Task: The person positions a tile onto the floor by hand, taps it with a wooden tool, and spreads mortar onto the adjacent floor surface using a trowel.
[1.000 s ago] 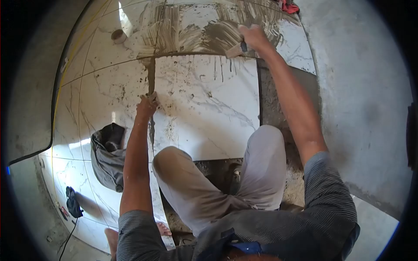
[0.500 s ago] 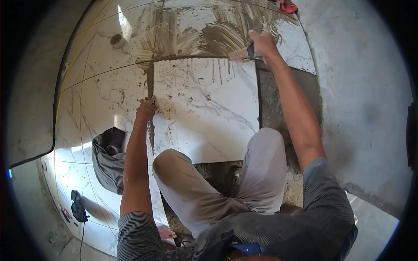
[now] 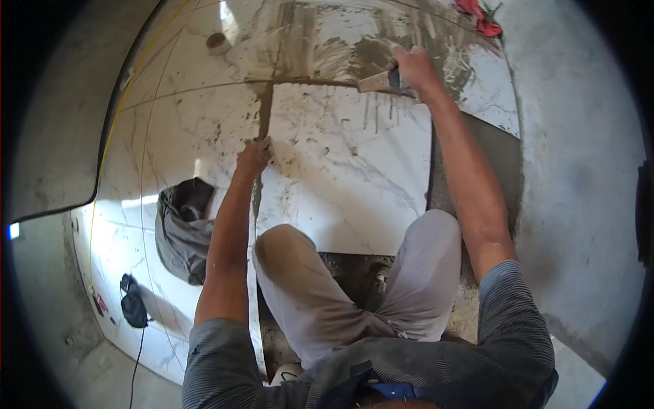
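My right hand (image 3: 417,70) is closed around a trowel (image 3: 377,83) with a dark grip and a mortar-coated blade. The blade is low over the far edge of a loose white marbled tile (image 3: 347,163), beside the wet grey mortar (image 3: 375,58) smeared across the tiles beyond. Drips run down from that edge. My left hand (image 3: 255,154) is down at the mortar-filled gap (image 3: 266,112) left of the loose tile. Its dirty fingers are bunched together, and what they hold, if anything, is hidden.
A dark cloth (image 3: 182,235) and a black corded object (image 3: 133,303) lie on the left tiles. A round brown container (image 3: 217,44) stands farther off. Red cloth (image 3: 480,17) lies by the right wall (image 3: 572,150). A yellow line (image 3: 117,112) runs along the left.
The view has shifted, so most things appear farther right. My right hand keeps the trowel near the tile's far edge, and the mortar streaks beyond look altered. My left hand stays at the gap.
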`<state>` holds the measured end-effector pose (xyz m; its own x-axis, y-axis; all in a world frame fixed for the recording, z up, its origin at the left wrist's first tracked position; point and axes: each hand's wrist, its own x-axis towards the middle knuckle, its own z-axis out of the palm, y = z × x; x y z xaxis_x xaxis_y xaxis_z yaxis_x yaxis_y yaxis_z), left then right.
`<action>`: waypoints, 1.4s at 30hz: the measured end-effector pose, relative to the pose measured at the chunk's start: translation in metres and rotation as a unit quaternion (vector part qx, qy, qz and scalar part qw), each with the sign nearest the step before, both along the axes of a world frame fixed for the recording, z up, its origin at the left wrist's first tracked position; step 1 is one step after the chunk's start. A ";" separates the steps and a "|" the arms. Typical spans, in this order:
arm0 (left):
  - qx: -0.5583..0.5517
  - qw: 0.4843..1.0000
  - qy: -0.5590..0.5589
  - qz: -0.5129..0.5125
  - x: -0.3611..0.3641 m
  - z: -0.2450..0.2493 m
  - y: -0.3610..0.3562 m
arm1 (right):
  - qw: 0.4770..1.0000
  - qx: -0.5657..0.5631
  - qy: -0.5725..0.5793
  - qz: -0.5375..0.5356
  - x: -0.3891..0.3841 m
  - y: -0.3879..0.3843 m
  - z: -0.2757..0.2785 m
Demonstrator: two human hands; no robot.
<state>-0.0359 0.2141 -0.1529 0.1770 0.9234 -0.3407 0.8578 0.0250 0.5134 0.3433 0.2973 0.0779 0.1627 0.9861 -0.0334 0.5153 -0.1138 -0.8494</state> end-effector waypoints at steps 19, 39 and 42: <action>0.033 0.994 0.106 0.002 0.005 -0.003 -0.006 | 0.997 0.038 -0.056 0.025 -0.078 0.011 -0.016; 0.041 0.998 0.049 0.002 -0.002 -0.018 0.000 | 0.987 0.047 -0.138 0.064 -0.025 0.026 -0.039; 0.044 0.997 0.056 0.008 -0.006 -0.021 0.004 | 0.995 0.060 -0.056 0.059 -0.014 0.004 -0.008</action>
<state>-0.0418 0.2183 -0.1743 0.1268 0.9532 -0.2746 0.9094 -0.0012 0.4159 0.3293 0.3011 0.0699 0.0421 0.9943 0.0975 0.6120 0.0514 -0.7892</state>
